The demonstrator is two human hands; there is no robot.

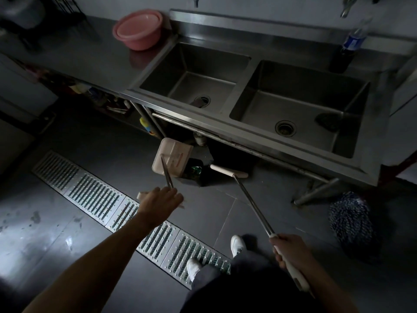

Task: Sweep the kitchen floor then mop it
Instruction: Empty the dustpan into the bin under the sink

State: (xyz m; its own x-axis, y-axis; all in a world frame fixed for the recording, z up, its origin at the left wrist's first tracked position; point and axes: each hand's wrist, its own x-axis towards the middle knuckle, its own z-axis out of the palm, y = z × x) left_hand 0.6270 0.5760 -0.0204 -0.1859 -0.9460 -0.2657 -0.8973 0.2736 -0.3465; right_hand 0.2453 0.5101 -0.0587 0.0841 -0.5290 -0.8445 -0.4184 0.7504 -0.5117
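Dustpan (172, 159) tipped on floor (216, 213) below sink (241, 86), your left hand (161, 199) curled over its handle end so mouth faces broom head (228, 171). Right hand (291, 249) clamped on broom grip, stick slanted low, probably for pushing dirt in. Mop (348, 219) sits off right, for later I guess.

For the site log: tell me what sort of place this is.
Probably a commercial or back-of-house kitchen: a stainless double sink, a steel counter with a pink basin, and a long metal floor drain grate.
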